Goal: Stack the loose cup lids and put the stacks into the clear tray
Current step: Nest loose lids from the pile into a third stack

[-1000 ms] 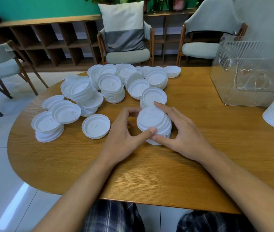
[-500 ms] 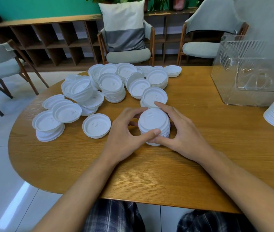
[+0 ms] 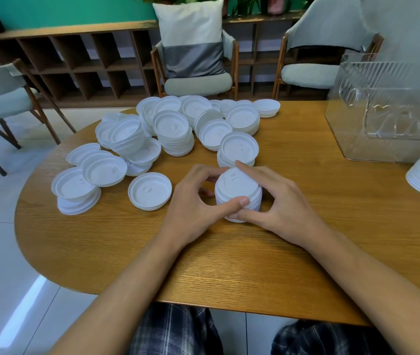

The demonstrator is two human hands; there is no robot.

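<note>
**A:** What is changing down at the hands?

**B:** The left hand (image 3: 193,201) and right hand (image 3: 285,201) are closing round the stack (image 3: 237,185) on the desk (image 3: 229,265). The fingers (image 3: 232,204) are curling against its sides, with the thumbs meeting at its near edge. A second ago it was leaning and splaying; now it is standing nearly straight between them.

**A:** Meaning?

**B:** I am judging it squared and nearly ready for carrying.

**A:** And past the fingers?

**B:** A short stack (image 3: 239,149) is sitting just beyond the fingertips. A single lid (image 3: 150,190) is lying to their left. The loose lids (image 3: 173,129) are heaping further out.

**A:** The container?

**B:** The clear tray (image 3: 383,111) is standing well right of the fingers and beyond them. I am seeing no lids inside, though its ribbed walls are blurring the view.
</note>
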